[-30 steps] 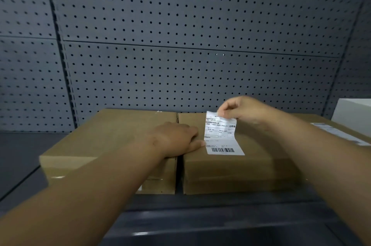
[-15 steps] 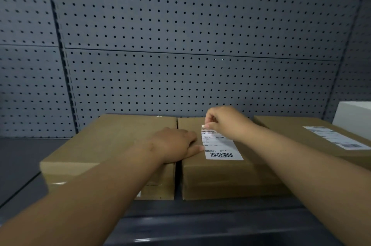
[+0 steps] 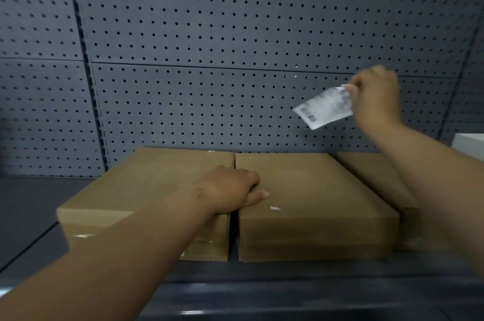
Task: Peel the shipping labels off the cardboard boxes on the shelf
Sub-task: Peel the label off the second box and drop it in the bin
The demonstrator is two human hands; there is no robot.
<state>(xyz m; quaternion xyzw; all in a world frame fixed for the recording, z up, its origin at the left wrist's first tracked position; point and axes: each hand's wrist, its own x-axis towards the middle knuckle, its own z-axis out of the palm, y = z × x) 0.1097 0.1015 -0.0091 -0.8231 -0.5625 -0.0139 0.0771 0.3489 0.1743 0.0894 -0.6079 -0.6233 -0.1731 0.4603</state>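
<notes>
Three flat cardboard boxes lie side by side on the shelf: a left box [image 3: 146, 189], a middle box [image 3: 314, 197] and a right box [image 3: 372, 176] partly hidden by my right forearm. My right hand [image 3: 374, 95] is raised in front of the pegboard, pinching a white shipping label [image 3: 324, 108] by its top edge; the label hangs free in the air, blurred. My left hand [image 3: 230, 189] presses flat across the seam between the left and middle boxes. A small white scrap [image 3: 275, 207] sticks to the middle box's top.
A grey pegboard wall [image 3: 209, 32] backs the shelf. A white box [image 3: 468, 145] sits at the far right edge. The dark shelf surface [image 3: 31, 210] extends to the left of the boxes, and the shelf's front lip [image 3: 288, 297] runs below them.
The label was stuck to the middle box with my right hand peeling its top edge. Now it is off the box, lifted up and to the right. My left hand stayed put.
</notes>
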